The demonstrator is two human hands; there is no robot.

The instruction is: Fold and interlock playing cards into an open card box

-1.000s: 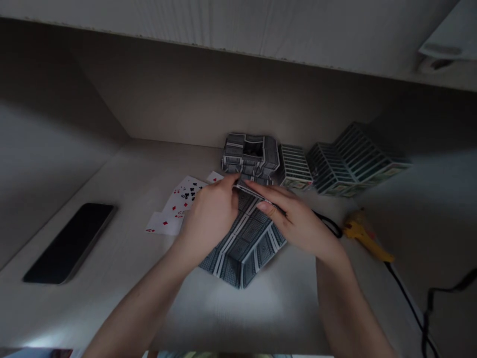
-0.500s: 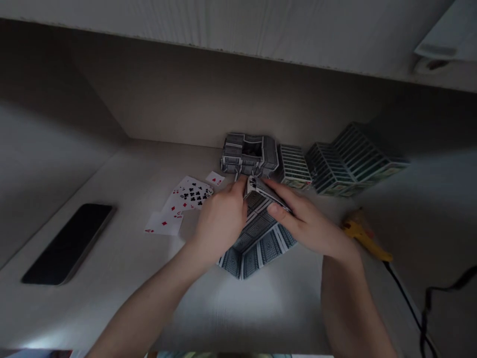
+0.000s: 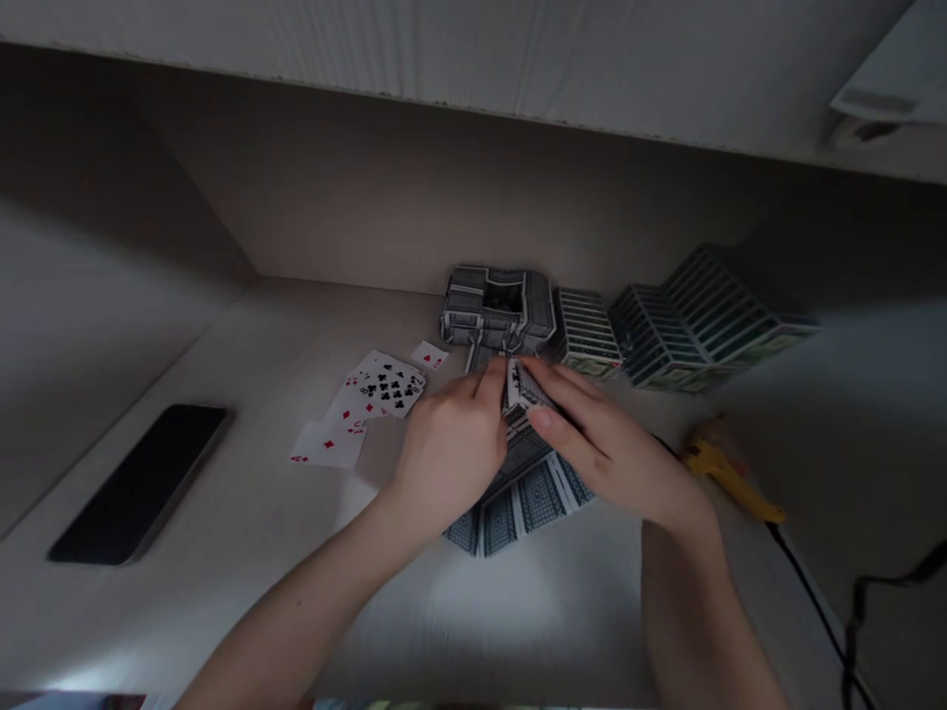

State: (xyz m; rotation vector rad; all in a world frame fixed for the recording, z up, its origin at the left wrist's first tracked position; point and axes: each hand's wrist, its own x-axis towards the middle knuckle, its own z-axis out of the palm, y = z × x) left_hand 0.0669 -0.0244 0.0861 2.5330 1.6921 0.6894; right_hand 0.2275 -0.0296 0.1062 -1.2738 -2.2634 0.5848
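Note:
In the middle of the head view stands a structure built of playing cards (image 3: 518, 505), its grey patterned backs facing me. A folded playing card (image 3: 522, 387) forms its upper edge, with part of the printed face showing. My left hand (image 3: 453, 434) closes on the left side of that card, fingers curled. From the right, my right hand (image 3: 603, 434) pinches the same folded card, thumb in front and fingers behind. Both hands cover much of the structure's upper part. Loose playing cards (image 3: 344, 434) lie face up, overlapping, left of my left hand.
Behind my hands sits a boxy card model (image 3: 463, 296) with a square opening. Striped card stacks (image 3: 588, 316) and stepped card blocks (image 3: 710, 316) stand to its right. A yellow glue gun (image 3: 729, 478) with a black cord lies right. At left is a black phone (image 3: 140, 483).
Both hands have shifted slightly right and closer together around the folded card. The card's top now looks narrower and steeper, and less of the structure's inside shows.

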